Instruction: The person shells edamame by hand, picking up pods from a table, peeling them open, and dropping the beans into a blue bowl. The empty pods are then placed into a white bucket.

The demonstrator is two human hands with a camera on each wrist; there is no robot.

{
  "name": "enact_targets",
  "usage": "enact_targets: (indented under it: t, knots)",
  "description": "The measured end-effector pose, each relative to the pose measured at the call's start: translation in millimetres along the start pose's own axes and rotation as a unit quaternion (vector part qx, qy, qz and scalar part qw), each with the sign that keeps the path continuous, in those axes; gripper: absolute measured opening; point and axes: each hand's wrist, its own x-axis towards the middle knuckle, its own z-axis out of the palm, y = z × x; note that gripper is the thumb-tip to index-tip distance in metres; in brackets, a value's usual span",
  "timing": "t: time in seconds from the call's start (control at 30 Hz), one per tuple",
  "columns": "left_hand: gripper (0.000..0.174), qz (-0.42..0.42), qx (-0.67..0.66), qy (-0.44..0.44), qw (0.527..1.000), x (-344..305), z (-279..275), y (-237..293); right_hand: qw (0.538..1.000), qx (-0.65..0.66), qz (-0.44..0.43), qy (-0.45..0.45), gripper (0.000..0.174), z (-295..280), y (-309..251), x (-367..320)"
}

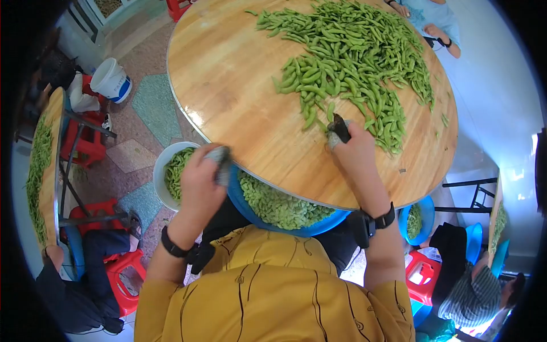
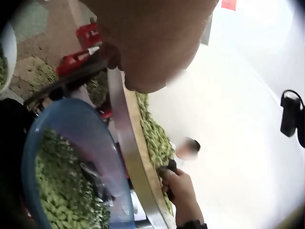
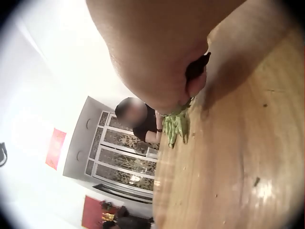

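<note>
Green pods (image 1: 364, 51) lie in a wide heap on the round wooden table (image 1: 228, 74). At the heap's near edge is my right hand (image 1: 354, 149), its fingers bent, with grey and dark coverings at the fingertips; pods show just beyond them, also below the right hand (image 3: 162, 52) in the right wrist view. Whether it grips a pod is hidden. My left hand (image 1: 202, 185) is off the table's left front edge, beside a white bowl of pods (image 1: 161, 181). A blurred grey covering is on its fingers, and its palm side is hidden.
A blue basin (image 1: 239, 199) of shelled green beans (image 1: 279, 205) sits below the table's front edge, near my lap. Another blue basin (image 1: 427, 219) is at the right. A white bucket (image 1: 111, 81) stands on the floor at the left. Other people sit around.
</note>
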Motion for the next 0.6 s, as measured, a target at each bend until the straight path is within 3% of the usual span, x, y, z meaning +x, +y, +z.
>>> enact_targets:
  t: [0.07,0.17,0.2,0.27,0.4,0.43,0.47,0.5,0.53,0.57,0.6]
  knots:
    - [0.018,0.103,-0.056,-0.011,0.993,20,26,24,0.968,0.208,0.122,-0.064,0.021,-11,-9,-17]
    - [0.010,0.242,-0.054,-0.050,0.967,49,60,59,0.967,0.190,0.121,-0.123,0.022,-31,-19,-36]
    - [0.010,0.245,-0.056,-0.051,0.967,52,67,64,0.967,0.189,0.124,-0.121,0.022,-33,-19,-42]
    - [0.006,0.180,-0.059,-0.210,0.959,53,81,68,0.982,0.177,0.027,-0.057,0.022,-37,-17,-52]
    - [0.008,0.132,-0.169,-0.295,0.931,47,85,76,0.998,0.069,-0.002,0.007,0.022,-54,1,-84]
    - [0.010,0.016,-0.242,-0.333,0.911,45,81,81,0.998,0.070,0.006,0.010,0.022,-62,7,-96]
    - [0.012,-0.102,-0.308,-0.365,0.873,43,79,83,0.988,0.142,0.066,0.003,0.023,-73,16,-110]
    - [0.012,-0.100,-0.307,-0.371,0.870,39,81,80,0.969,0.213,0.125,-0.003,0.024,-85,26,-124]
    - [0.014,-0.138,-0.366,-0.377,0.840,35,84,76,0.964,0.210,0.162,-0.031,0.022,-100,38,-137]
    - [0.016,-0.175,-0.422,-0.379,0.805,33,85,74,0.933,0.295,0.205,-0.020,0.018,-112,47,-149]
    - [0.016,-0.174,-0.421,-0.381,0.804,33,83,77,0.898,0.354,0.255,-0.053,0.013,-127,60,-159]
